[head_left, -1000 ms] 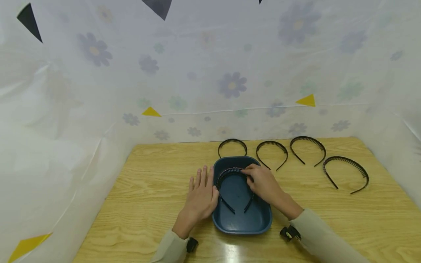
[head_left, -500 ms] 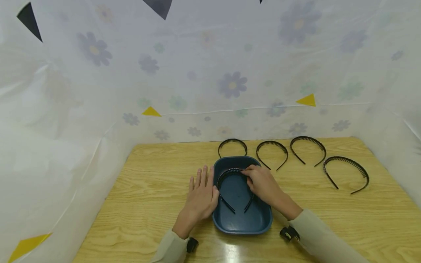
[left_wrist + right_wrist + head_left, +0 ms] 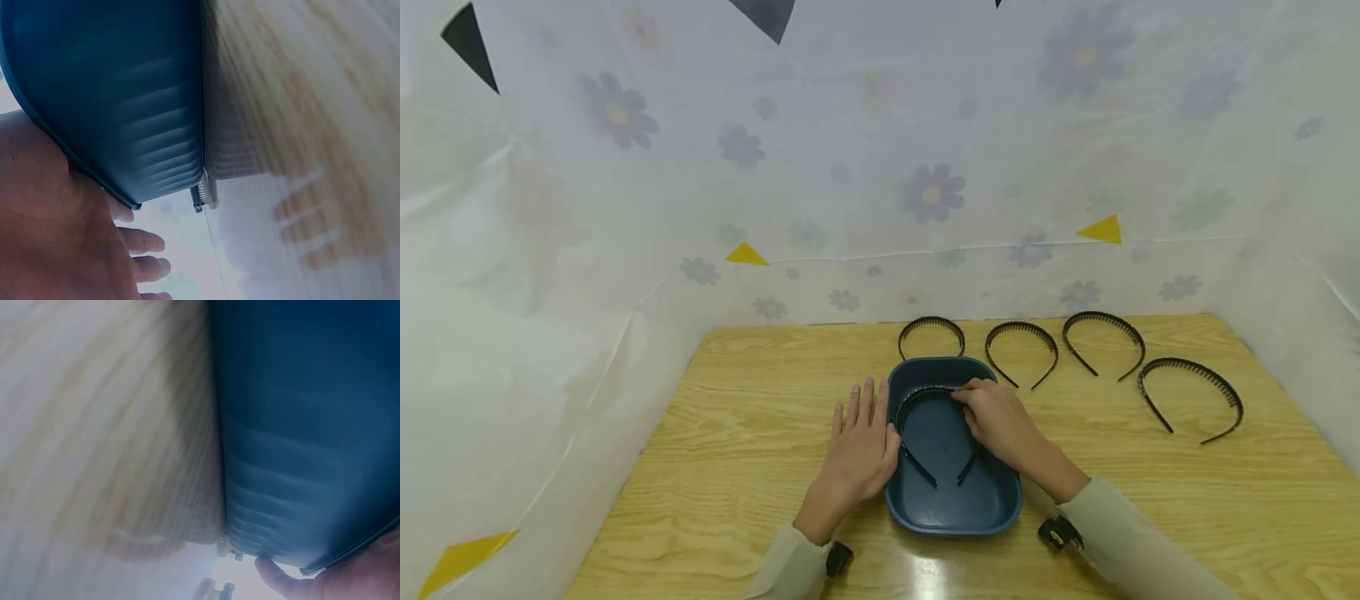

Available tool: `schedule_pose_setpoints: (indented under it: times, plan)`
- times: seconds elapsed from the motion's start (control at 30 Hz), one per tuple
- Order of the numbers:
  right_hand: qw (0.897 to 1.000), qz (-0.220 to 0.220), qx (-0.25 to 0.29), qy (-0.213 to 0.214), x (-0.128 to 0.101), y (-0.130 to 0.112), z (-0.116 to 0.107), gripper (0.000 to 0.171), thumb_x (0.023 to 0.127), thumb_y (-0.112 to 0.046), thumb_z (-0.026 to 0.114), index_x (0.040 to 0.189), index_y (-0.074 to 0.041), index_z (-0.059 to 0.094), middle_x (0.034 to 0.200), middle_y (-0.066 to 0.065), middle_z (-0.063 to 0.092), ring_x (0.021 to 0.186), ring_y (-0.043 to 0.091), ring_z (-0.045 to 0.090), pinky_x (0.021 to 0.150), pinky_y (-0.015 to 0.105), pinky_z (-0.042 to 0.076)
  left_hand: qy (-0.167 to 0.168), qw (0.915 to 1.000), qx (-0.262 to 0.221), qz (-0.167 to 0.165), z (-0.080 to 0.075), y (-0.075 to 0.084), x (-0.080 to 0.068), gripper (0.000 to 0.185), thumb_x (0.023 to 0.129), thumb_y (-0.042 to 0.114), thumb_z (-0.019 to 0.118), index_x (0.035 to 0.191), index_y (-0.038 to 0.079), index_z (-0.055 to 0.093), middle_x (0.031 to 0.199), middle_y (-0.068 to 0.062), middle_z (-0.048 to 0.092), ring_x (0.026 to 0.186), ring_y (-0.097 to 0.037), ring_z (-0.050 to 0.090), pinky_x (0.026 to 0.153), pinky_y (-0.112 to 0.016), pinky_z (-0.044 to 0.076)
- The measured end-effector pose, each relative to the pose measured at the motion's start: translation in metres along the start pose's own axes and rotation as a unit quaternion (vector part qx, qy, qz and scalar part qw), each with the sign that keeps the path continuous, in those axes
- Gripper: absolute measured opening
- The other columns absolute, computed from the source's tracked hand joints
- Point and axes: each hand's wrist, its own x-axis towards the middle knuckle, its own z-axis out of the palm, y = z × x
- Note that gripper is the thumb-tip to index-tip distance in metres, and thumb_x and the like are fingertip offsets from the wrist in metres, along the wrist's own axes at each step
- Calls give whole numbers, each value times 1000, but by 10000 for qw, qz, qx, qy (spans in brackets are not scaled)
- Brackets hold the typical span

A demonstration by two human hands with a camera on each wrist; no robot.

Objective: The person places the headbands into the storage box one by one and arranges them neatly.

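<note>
Right hand (image 3: 1000, 425) inside the far half of the blue tray (image 3: 992, 508), fingers curled, pinching the arch of a black toothed headband (image 3: 925, 393) at its top right. Headband lying flat in the tray, arch toward the far wall, both ends (image 3: 931, 482) pointing at the near wall and stopping short of it. Left hand (image 3: 859, 446) flat on the bench (image 3: 737, 433), fingers straight and spread slightly, thumb side against the tray's left outer wall; holding nothing. From the left wrist view, palm (image 3: 56, 237) seen pressed beside the tray's ribbed blue wall (image 3: 125, 112), wood grain alongside. From the right wrist view, only the tray's outer wall (image 3: 300, 456) and a fingertip at the lower edge; pinch itself not visible there. Tray set near the middle of the bench, just in front of the wearer. Behind it, one more headband (image 3: 931, 329) close to the far rim, partly hidden by it. To the right, in a row and apart from one another, a second headband (image 3: 1022, 335), a third headband (image 3: 1103, 327) and a fourth headband (image 3: 1191, 375), all open ends toward the near side. Pale sleeves on both forearms, a small black device at each wrist. Flowered white sheeting with yellow and dark triangles enclosing the bench on three sides.
</note>
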Motion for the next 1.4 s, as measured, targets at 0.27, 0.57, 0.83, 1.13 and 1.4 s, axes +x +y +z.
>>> schedule_pose_setpoints:
  times: [0.27, 0.57, 0.83, 1.13, 1.4]
  plan:
    - [9999, -86, -68, -24, 0, 1, 1, 22, 85, 6, 75, 106, 1, 79, 100, 15, 72, 85, 30, 69, 67, 41, 57, -26, 10000, 8, -4, -1, 0, 0, 63, 109, 27, 30, 166, 8, 12, 170, -19, 8, 157, -37, 3, 122, -61, 7]
    - [9998, -145, 19, 123, -2, 1, 1, 25, 83, 4, 79, 108, 1, 78, 103, 15, 71, 88, 30, 68, 65, 40, 55, 1, 10000, 47, -4, 0, 1, 0, 62, 109, 28, 30, 166, 8, 12, 171, -17, 6, 157, -37, 4, 122, -61, 7]
    - [9994, -205, 141, 226, -3, 4, 2, 29, 83, 1, 81, 112, 1, 77, 106, 16, 69, 85, 28, 68, 64, 38, 54, 29, 10000, 54, 22, 1, 0, -1, 62, 109, 27, 29, 166, 8, 12, 171, -17, 6, 157, -37, 4, 122, -62, 7]
    - [9978, -45, 563, 337, -6, 5, -2, 30, 87, -1, 79, 117, -3, 76, 113, 15, 67, 94, 27, 68, 72, 40, 56, 37, 10000, -3, -3, 3, 1, -2, 62, 109, 27, 31, 166, 8, 12, 170, -17, 7, 157, -37, 4, 122, -63, 6]
    - [9945, 72, 871, 569, -3, 9, -25, 32, 88, 0, 77, 120, 0, 74, 120, 18, 67, 94, 30, 68, 66, 37, 52, 52, 10000, -23, -3, 1, 0, -1, 62, 109, 26, 31, 166, 8, 13, 170, -17, 7, 157, -37, 4, 122, -63, 7]
